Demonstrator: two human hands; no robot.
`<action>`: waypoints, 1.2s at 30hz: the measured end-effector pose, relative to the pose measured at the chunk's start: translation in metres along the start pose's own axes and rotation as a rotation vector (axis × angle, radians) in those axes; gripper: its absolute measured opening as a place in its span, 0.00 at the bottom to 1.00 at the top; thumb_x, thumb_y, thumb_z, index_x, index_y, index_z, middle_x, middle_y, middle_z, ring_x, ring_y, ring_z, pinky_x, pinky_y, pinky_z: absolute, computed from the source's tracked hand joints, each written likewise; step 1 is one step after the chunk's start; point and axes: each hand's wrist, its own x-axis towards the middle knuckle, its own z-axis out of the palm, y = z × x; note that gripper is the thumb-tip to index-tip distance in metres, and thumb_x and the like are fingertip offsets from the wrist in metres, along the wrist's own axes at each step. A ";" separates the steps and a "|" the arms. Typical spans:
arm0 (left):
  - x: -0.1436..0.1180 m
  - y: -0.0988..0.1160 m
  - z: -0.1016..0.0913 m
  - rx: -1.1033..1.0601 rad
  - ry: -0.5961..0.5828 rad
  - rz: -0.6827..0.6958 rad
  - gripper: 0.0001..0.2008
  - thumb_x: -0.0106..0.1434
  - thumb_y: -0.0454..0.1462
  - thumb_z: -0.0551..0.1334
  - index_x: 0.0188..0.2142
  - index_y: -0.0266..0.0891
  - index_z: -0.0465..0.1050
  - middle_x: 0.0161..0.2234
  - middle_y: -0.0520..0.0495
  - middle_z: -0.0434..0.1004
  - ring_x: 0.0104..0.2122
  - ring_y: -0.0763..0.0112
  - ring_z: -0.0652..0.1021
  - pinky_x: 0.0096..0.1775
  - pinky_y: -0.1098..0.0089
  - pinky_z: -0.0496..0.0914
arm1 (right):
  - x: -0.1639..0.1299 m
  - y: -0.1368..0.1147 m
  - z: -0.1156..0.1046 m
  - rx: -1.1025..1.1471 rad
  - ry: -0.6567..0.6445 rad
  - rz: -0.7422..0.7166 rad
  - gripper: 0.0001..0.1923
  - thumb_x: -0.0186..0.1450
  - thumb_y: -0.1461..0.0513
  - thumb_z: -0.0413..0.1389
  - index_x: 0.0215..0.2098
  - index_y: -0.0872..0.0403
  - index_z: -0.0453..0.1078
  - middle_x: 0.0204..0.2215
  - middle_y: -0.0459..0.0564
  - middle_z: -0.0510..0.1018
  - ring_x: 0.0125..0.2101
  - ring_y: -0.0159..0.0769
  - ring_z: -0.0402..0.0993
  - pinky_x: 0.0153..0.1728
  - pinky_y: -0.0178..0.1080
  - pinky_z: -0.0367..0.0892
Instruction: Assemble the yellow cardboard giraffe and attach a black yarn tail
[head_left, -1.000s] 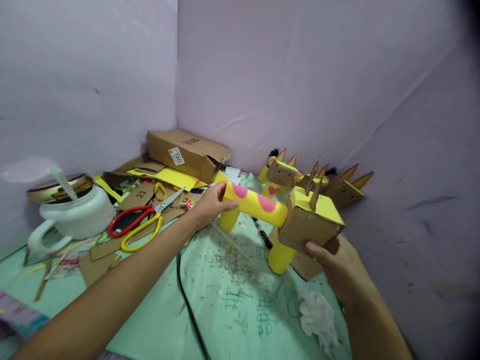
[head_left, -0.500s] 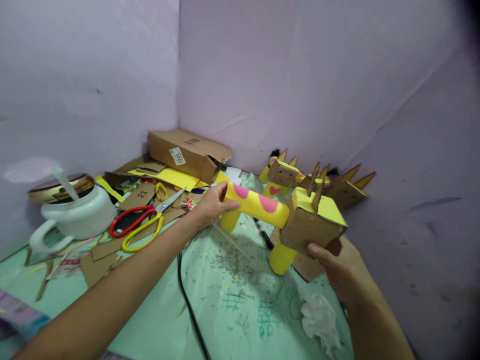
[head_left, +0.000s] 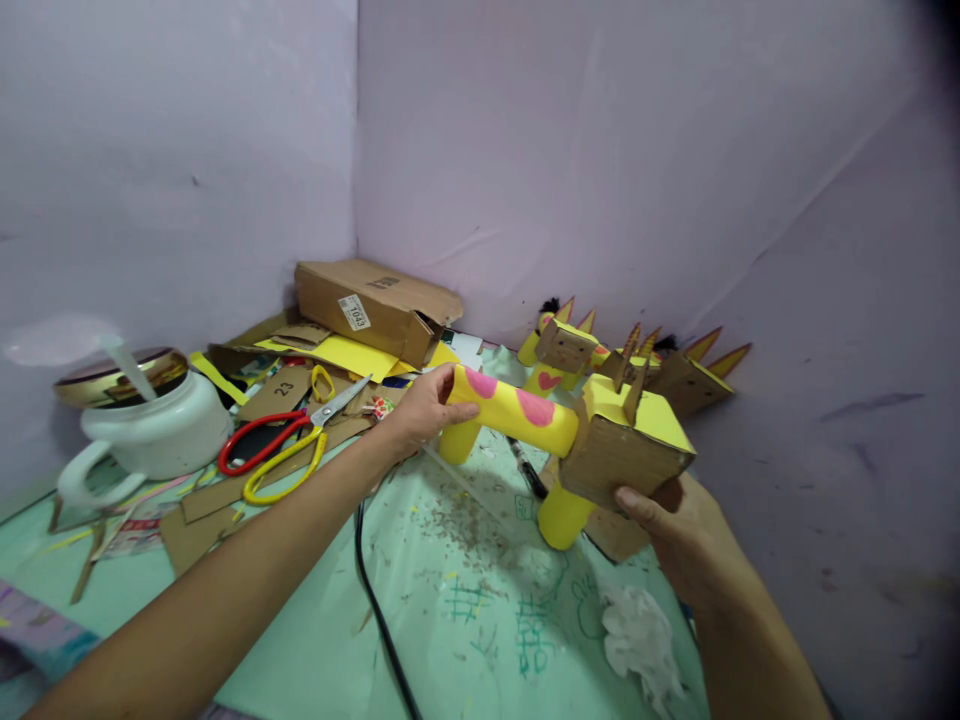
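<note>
A yellow paper animal figure with pink spots, tube legs and a boxy cardboard head stands on the green-covered table. Thin pointed horns rise from the yellow top of that head. My left hand pinches the far-left end of the tube body between thumb and fingers. At the other end, my right hand grips the lower edge of the head, its fingers partly hidden behind the cardboard. Several similar figures with horns stand behind it, against the wall.
Red-handled and yellow-handled scissors lie among cardboard scraps on the left, beside a white mug. A cardboard box sits in the corner. A black cable crosses the front, and crumpled tissue lies at right.
</note>
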 end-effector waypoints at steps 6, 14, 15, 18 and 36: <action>0.000 0.001 0.001 0.000 0.003 -0.005 0.19 0.43 0.34 0.68 0.37 0.37 0.68 0.35 0.48 0.74 0.36 0.66 0.74 0.37 0.68 0.66 | -0.001 -0.001 0.001 0.013 0.000 0.011 0.34 0.47 0.56 0.65 0.52 0.49 0.63 0.46 0.52 0.75 0.47 0.50 0.69 0.42 0.45 0.68; 0.000 0.001 0.001 -0.002 0.013 -0.008 0.18 0.43 0.34 0.67 0.36 0.37 0.68 0.34 0.49 0.74 0.35 0.67 0.74 0.36 0.69 0.66 | 0.001 0.000 0.000 0.001 -0.004 0.001 0.34 0.47 0.55 0.65 0.51 0.49 0.64 0.46 0.53 0.76 0.46 0.50 0.70 0.42 0.46 0.68; 0.000 0.000 0.001 -0.002 0.013 -0.007 0.18 0.43 0.33 0.67 0.36 0.37 0.68 0.34 0.49 0.74 0.35 0.67 0.74 0.36 0.68 0.66 | 0.001 0.000 0.000 0.001 -0.003 0.004 0.34 0.47 0.55 0.65 0.51 0.49 0.64 0.46 0.53 0.76 0.46 0.51 0.70 0.42 0.46 0.68; 0.000 0.000 0.001 0.001 0.008 -0.008 0.17 0.44 0.33 0.67 0.35 0.37 0.68 0.34 0.50 0.74 0.35 0.67 0.74 0.36 0.68 0.66 | 0.001 0.002 -0.002 0.009 -0.016 0.011 0.34 0.47 0.55 0.65 0.51 0.49 0.64 0.45 0.52 0.76 0.45 0.51 0.71 0.41 0.46 0.69; 0.001 -0.004 -0.001 0.005 -0.002 0.022 0.20 0.43 0.35 0.68 0.37 0.36 0.67 0.36 0.48 0.74 0.37 0.66 0.74 0.39 0.67 0.67 | 0.000 -0.001 0.000 0.030 -0.005 0.027 0.36 0.46 0.56 0.65 0.52 0.49 0.63 0.46 0.54 0.75 0.47 0.51 0.69 0.42 0.47 0.68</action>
